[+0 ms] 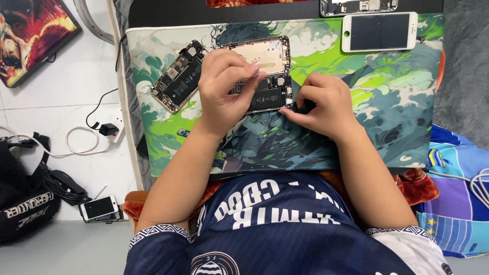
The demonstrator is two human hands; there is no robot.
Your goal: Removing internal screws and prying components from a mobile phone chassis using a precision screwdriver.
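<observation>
Left hand [224, 84] presses down on the opened phone [270, 76] at the mat's [377, 127] centre, fingers curled over its insides. Right hand [321, 104], at three o'clock of it, pinches a small dark tool [304, 107] against the phone's edge. Another gutted phone [178, 76] lies at nine o'clock, a white screen panel [379, 31] at two o'clock.

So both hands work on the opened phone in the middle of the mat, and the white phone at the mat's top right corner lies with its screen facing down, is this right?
Not quite. The white phone lies screen up: the head view shows its dark glass. Both the left hand and the right hand are on the opened phone on the mat.
</observation>
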